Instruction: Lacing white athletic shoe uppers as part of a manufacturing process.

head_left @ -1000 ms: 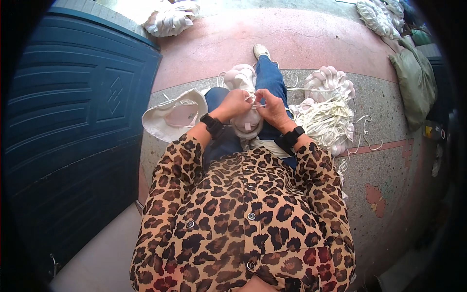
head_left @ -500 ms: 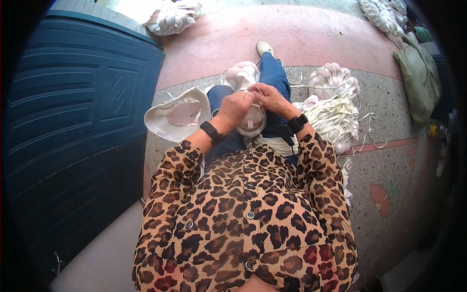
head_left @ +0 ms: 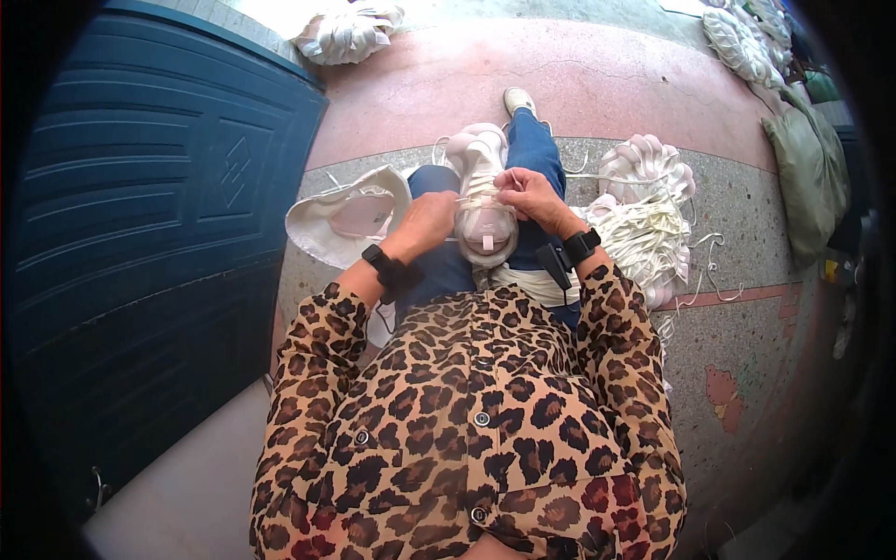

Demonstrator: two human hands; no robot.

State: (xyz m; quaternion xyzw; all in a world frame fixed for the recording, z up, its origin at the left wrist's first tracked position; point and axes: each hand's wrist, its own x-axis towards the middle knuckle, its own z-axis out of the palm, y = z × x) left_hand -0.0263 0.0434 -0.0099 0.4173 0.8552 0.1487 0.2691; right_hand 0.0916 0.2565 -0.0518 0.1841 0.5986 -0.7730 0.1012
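Note:
A white and pink sneaker (head_left: 486,231) rests between my thighs, its opening toward me. Pale laces (head_left: 480,200) cross its front. My left hand (head_left: 430,220) is closed at the shoe's left side, its fingertips pinching a shoelace. On the other side, my right hand (head_left: 532,197) pinches the lace between thumb and fingers, close above the shoe. The hands are a short way apart, with the laced part between them. How much lace sits inside each hand is hidden.
Right of my leg lie a bundle of white laces (head_left: 637,231) and a cluster of white-pink shoes (head_left: 646,166). At left stands a white open container (head_left: 313,222) with something pink inside, near a dark blue door (head_left: 177,215). Farther off are a white bundle (head_left: 350,35) and a grey-green sack (head_left: 805,173).
My hands, close together over the shoe before, have drawn apart, the left one moving left and down, the right one slightly right. More of the shoe's laced front now shows.

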